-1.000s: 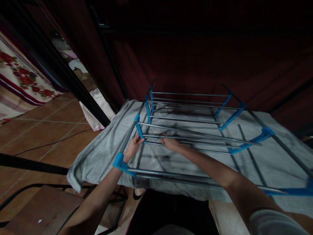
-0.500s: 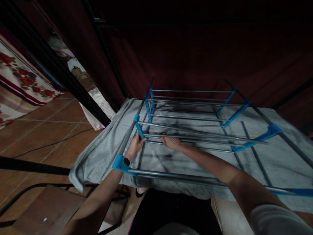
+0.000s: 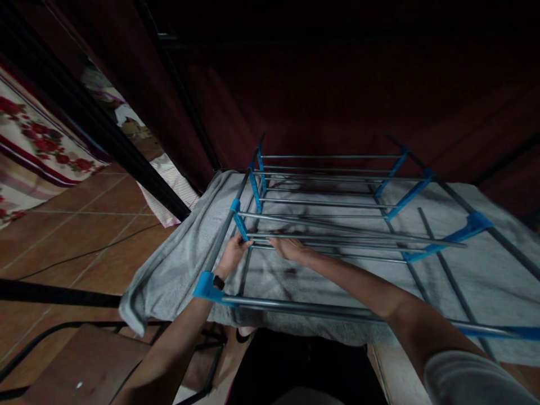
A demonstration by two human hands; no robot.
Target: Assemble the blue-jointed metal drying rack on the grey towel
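A rack (image 3: 329, 201) of grey metal tubes and blue plastic brackets lies on a grey cloth. My left hand (image 3: 234, 252), with a dark band at the wrist, grips the lower end of a blue bracket (image 3: 241, 226) on the rack's left side. Close beside it, my right hand (image 3: 287, 246) is closed around a thin metal tube (image 3: 337, 243) whose left end reaches that bracket. Another tube (image 3: 363, 228) slants across above the right hand, its right end jutting past the blue bracket (image 3: 449, 239) on the right. Fingertips of both hands are partly hidden.
The grey cloth (image 3: 169, 281) covers the surface under the rack. A loose tube (image 3: 447, 275) lies on its right part. A chair (image 3: 84, 360) stands at lower left, near a dark metal bar (image 3: 59, 293). Dark red curtain (image 3: 337, 95) hangs behind.
My right hand has slid slightly left along the tube, nearer the left bracket. My left hand stays at the bracket. The view has shifted slightly.
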